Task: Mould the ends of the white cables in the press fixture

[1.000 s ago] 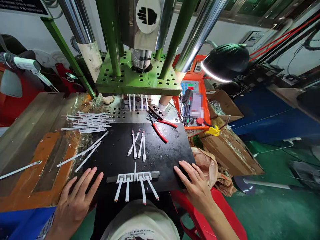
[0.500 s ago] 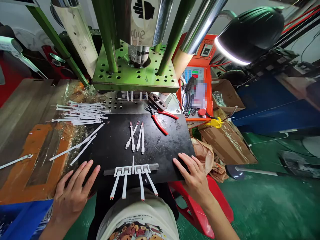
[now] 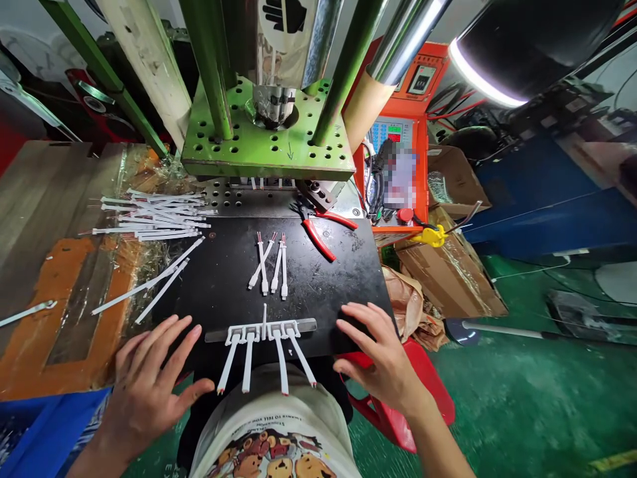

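Note:
My left hand (image 3: 156, 372) is open at the left front edge of the black work board (image 3: 219, 279), fingers spread and holding nothing. On the right, my right hand (image 3: 375, 348) is open too, its fingers apart over the board's front right corner. Between them, near the front edge, lies a metal bar (image 3: 308, 325) with a white moulded strip (image 3: 261, 332) on it. Several flat white cables (image 3: 247, 368) hang from that strip toward my shirt. Farther back on the board rest several short white cables with connector ends (image 3: 263, 269) and bare wire tips.
Red-handled cutters (image 3: 321, 239) lie at the board's back right. A green press plate (image 3: 269, 156) stands behind. A pile of white cables (image 3: 154, 216) is at the left. An orange control box (image 3: 423, 153), cardboard box (image 3: 458, 272) and red stool (image 3: 428, 392) are on the right.
Both hands have lifted slightly and turned inward, and their thumbs now show. The view has shifted a little. The cables and the bar stay in place on the board.

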`<state>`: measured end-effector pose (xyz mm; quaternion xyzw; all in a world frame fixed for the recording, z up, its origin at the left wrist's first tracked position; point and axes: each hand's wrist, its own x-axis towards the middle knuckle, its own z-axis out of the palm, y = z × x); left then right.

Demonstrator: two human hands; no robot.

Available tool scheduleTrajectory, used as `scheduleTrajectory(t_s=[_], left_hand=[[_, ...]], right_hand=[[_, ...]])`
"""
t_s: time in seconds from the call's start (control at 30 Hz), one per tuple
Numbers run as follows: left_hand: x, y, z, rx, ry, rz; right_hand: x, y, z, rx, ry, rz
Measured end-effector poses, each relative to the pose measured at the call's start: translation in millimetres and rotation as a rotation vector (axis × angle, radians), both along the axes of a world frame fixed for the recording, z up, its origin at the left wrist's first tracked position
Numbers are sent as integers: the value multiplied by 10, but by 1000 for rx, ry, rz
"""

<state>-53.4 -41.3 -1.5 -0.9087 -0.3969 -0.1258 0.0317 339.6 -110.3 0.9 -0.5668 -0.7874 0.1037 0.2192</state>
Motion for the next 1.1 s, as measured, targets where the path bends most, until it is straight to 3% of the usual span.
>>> scheduleTrajectory(t_s=[0.1,0.2,0.4,0.47,0.63,0.7,0.77,0.9,1.0,1.1], left_hand=[[213,89,67,-31,-52,-60],[386,171,58,-161,-82,-70],[472,277,59,-317,-142,-120],[480,289,86,-326,-153,-126],[488,262,117,-354,-98,-24],[487,250,107,-344,-96,1],[487,245,88,-327,-138,-3],[476,248,37,-280,-171,3],[445,247,-9,-233,-189,-28],[416,229,-55,-198,-243,-63]], right_hand=[[-311,216,68,16,204,103],[-500,451,80,-48,246,184],[-402,865,180,-185,231,437],[-499,1070,192,-198,232,428],[-994,1688,149,-48,312,169],[-1000,1820,167,33,387,61],[-796,1786,184,105,465,-97],[61,1261,73,159,598,-624],[757,713,-177,277,673,-1063],[1225,237,-472,186,596,-1405]])
